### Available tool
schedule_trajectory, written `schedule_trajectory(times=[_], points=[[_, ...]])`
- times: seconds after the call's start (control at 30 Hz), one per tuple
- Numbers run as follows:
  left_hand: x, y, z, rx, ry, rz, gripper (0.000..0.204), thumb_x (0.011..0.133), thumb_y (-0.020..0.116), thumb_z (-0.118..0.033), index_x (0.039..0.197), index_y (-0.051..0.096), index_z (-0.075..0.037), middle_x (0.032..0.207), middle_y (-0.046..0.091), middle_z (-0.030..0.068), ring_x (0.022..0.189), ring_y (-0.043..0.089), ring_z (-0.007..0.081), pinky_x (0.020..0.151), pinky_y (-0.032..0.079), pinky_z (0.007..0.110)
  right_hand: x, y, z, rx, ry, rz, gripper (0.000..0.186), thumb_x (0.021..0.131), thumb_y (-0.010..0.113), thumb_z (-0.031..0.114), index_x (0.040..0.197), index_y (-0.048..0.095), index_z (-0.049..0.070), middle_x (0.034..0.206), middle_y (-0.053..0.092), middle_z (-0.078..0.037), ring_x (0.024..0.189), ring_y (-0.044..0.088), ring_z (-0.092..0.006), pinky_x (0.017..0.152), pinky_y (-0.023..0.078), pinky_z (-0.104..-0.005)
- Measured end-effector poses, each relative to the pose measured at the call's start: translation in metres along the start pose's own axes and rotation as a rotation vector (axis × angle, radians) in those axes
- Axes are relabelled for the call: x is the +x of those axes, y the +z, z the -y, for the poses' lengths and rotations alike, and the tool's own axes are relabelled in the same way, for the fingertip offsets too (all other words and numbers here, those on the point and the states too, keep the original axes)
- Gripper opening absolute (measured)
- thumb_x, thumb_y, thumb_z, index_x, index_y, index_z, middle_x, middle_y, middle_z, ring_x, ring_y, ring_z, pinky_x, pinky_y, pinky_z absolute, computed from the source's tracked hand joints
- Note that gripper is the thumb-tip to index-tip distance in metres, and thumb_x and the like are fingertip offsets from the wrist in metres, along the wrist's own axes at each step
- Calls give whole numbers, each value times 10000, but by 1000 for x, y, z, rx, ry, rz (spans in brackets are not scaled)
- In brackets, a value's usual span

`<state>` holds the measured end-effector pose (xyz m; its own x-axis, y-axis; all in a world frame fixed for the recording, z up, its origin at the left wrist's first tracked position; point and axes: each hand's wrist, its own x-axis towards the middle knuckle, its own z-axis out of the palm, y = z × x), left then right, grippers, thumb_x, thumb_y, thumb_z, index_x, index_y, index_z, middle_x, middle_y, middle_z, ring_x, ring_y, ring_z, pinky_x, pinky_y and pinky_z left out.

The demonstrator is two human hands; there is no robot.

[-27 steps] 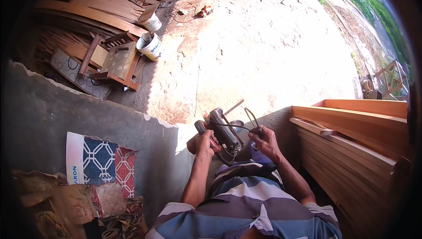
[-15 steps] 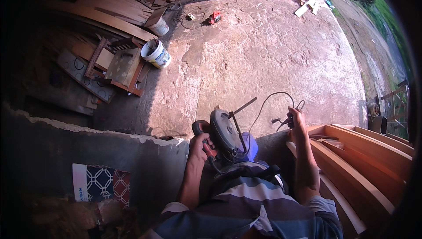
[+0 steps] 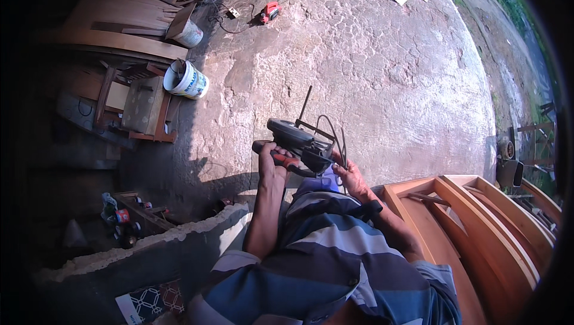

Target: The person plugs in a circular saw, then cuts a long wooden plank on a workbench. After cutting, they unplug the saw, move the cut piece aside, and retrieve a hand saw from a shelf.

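Note:
My left hand (image 3: 270,159) is wrapped around the red-and-black handle of a circular saw (image 3: 291,132), which I hold in front of my body. Its dark round guard faces up, and a thin guide bar sticks out from the base, pointing away from me. Close against the saw's right side is my right hand (image 3: 353,178), its fingers closed on the black power cord (image 3: 342,140). Part of the cord stands up in a loop above that hand. Whether those fingers also touch the saw's base, I cannot tell.
Curved wooden frames (image 3: 463,217) stand close on my right. A low broken-edged wall (image 3: 203,229) is at my left. Farther left are a white bucket (image 3: 194,83), a wooden chair (image 3: 143,110) and stacked boards (image 3: 125,41). A red power tool (image 3: 271,12) lies on the floor ahead.
My right hand has come in from the right to the saw, bringing the cord along. The saw has tilted and shifted slightly away from me. My view has turned, and I have moved forward.

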<state>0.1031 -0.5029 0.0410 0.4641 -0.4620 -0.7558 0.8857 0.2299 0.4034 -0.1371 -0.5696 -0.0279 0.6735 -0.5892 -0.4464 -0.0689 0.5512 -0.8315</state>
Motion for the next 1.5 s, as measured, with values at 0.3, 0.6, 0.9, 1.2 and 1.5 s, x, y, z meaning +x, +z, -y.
schedule_trajectory(times=[0.3, 0.6, 0.9, 1.2, 1.5], points=[[60, 117, -11, 362, 78, 54, 134, 814, 668, -108, 809, 535, -98, 676, 534, 12, 614, 544, 142, 582, 501, 324, 64, -33, 170, -239, -250, -157, 257, 956, 698, 231, 1079, 686, 6, 829, 653, 3, 749, 564, -69, 674, 461, -251], [126, 192, -20, 718, 83, 144, 121, 774, 685, -63, 816, 577, -96, 621, 578, 34, 500, 577, 151, 472, 499, 303, 319, -180, 288, -459, -356, -792, 286, 947, 661, 283, 969, 699, 1, 764, 711, -138, 654, 661, -193, 609, 503, -346], [199, 258, -9, -214, 114, -77, 165, 746, 652, -129, 733, 488, -119, 685, 487, -15, 613, 483, 149, 652, 475, 319, 309, -479, 309, -422, -204, -1044, 204, 922, 618, 227, 889, 663, 31, 701, 588, -15, 583, 538, -116, 502, 417, -306], [263, 303, -12, 226, 254, -263, 178, 784, 661, -120, 726, 492, -120, 635, 472, 14, 541, 486, 170, 520, 458, 335, 292, -541, 561, -243, -538, -851, 244, 991, 621, 227, 1183, 732, 126, 732, 485, 94, 631, 383, -23, 546, 286, -206], [329, 329, -76, 998, 85, -211, 86, 780, 631, -61, 739, 569, -106, 587, 542, -3, 420, 506, 113, 391, 431, 274, 497, -519, 750, -156, -790, -1006, 318, 909, 749, 349, 1109, 736, 102, 942, 700, -48, 789, 626, -93, 627, 399, -235]])
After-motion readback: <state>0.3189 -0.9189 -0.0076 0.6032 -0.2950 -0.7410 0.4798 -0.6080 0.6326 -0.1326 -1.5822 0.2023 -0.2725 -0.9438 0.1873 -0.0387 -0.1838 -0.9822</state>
